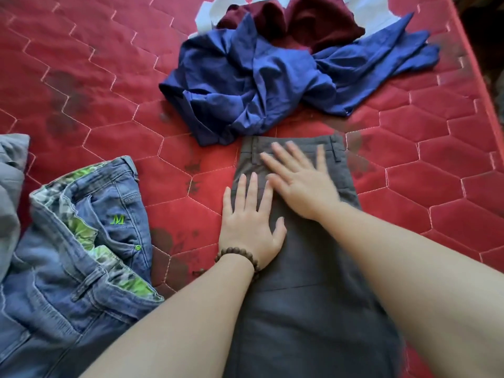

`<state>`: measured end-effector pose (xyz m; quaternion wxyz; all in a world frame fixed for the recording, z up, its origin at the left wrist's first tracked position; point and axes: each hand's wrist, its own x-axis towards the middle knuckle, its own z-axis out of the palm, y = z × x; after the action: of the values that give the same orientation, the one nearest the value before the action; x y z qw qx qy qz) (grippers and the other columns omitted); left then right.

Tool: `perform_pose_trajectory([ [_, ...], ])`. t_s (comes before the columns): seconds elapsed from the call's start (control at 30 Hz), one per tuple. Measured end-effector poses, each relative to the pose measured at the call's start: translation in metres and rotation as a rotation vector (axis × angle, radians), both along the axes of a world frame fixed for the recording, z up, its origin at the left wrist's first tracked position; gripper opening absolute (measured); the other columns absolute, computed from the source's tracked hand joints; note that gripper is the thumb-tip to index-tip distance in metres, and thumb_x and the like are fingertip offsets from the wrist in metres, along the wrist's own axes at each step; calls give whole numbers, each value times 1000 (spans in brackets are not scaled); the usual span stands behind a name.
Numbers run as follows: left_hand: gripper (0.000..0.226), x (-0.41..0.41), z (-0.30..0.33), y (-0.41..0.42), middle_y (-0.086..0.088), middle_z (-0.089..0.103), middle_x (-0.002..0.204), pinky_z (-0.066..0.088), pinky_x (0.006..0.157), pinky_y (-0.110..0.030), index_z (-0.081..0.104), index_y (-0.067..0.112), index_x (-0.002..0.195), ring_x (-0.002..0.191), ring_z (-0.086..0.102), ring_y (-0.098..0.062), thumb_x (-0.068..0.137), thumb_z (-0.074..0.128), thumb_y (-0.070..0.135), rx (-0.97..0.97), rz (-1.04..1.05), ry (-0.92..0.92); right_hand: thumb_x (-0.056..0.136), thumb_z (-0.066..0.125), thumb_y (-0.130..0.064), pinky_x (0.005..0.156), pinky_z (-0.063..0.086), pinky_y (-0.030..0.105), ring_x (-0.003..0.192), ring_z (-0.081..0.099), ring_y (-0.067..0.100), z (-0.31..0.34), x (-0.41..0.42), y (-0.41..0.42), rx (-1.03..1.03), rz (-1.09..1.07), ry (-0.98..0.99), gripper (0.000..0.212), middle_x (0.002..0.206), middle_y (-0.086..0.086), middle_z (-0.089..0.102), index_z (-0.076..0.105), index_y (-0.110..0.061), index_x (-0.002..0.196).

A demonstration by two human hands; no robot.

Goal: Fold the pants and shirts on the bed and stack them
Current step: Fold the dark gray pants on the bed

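Head view, one entry. Grey pants [300,268]: laid lengthwise on the red quilted mattress [109,91], waistband at the far end, legs running toward the viewer between the two forearms. Left hand [249,227]: flat on the left edge of the grey pants, fingers straight and slightly spread, gripping nothing; a brown bead bracelet [240,256] circles its wrist. Right hand [300,184]: flat on the pants just below the waistband, fingers spread and straight, gripping nothing, outline blurred; its thumb side lies just beside the left fingertips, whether touching cannot be told. Blue shirt [245,77]: crumpled, unfolded, beyond the right fingertips, its near edge just beside the waistband corner. Maroon garment [300,20]: bunched behind the blue shirt, partly under it. White garment [212,12]: at the far edge of the pile, mostly covered by the maroon one. Blue jeans [81,255]: well to the left of the left hand, apart from the grey pants, waistband open and showing a green patterned lining, a green letter stitched on the pocket. Grey cloth [11,186]: at the left border, touching the jeans, kind not discernible.
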<state>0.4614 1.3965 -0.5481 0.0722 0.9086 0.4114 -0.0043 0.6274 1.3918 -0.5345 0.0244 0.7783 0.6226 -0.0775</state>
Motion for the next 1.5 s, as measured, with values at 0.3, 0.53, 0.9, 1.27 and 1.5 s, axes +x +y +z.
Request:
perform_pose_trajectory([
  [0.3, 75, -1, -2, 1, -10, 8, 162, 4, 119, -51, 12, 23, 155, 149, 1, -26, 87, 20, 55, 3, 7, -3, 98, 29, -43, 117, 1, 57, 149, 6, 25, 8, -9, -33, 188, -246, 45, 61, 162, 7, 9, 19, -20, 153],
  [0.53, 70, 0, 2, 1, -8, 6, 162, 1, 118, -53, 9, 26, 154, 149, -2, -26, 92, 21, 56, 23, 6, 23, 96, 9, -56, 115, -10, 59, 149, -7, 19, -1, -25, -154, -86, -452, -123, 63, 162, -2, -2, -1, -31, 154],
  [0.9, 59, -66, 11, -142, -2, 10, 162, 2, 119, -49, 14, 25, 154, 149, 5, -26, 98, 17, 42, -48, -256, 82, 98, 28, -32, 117, 4, 57, 149, 7, 16, -6, -131, -212, 47, -413, 34, 56, 161, -1, 15, 24, -19, 153],
  [1.27, 64, -112, 19, -171, -13, -4, 162, -7, 117, -48, 1, 12, 154, 148, -8, -30, 99, 23, 37, -18, -40, 133, 95, 37, -21, 117, 16, 54, 144, 24, 37, 13, -163, -269, 124, -418, -120, 56, 153, 24, 27, 35, 4, 145],
  [1.5, 64, -160, 13, -206, 0, 6, 162, 4, 120, -46, 12, 27, 154, 149, 4, -20, 94, 18, 49, -100, -140, 79, 95, 46, -34, 119, 12, 48, 145, 26, 21, -3, -221, -304, 75, -351, 60, 59, 156, 4, 28, 33, -15, 149],
])
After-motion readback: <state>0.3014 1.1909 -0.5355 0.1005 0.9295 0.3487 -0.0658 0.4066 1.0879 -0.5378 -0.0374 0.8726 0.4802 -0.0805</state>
